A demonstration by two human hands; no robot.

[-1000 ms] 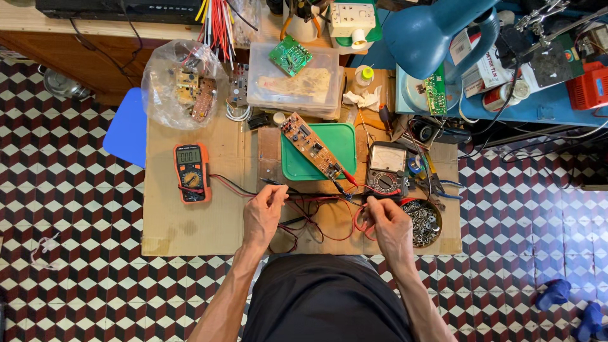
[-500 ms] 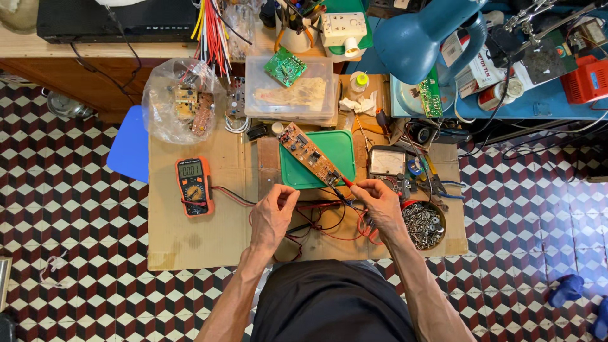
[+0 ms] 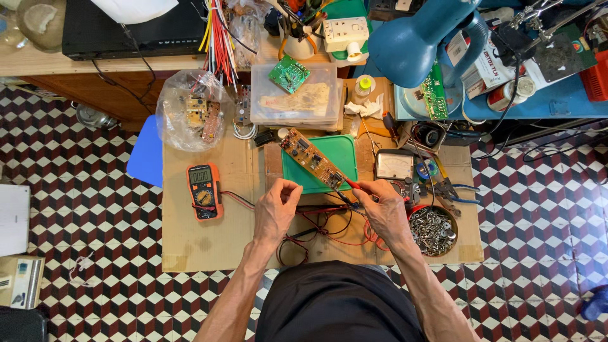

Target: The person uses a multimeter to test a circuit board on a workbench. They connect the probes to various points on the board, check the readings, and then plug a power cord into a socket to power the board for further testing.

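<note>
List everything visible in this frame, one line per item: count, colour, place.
circuit board: one, brown, long, on the green tray
green tray: one, centre of the cardboard mat
red probe: one, tip at the board's near end
multimeter: one, orange, left on the mat
analog meter: one, pale face, right of the tray
bowl of screws: one, near right
plastic bag of parts: one, clear, far left
desk lamp: one, blue, far right
left hand: pinched over the leads
right hand: holding the red probe
</note>
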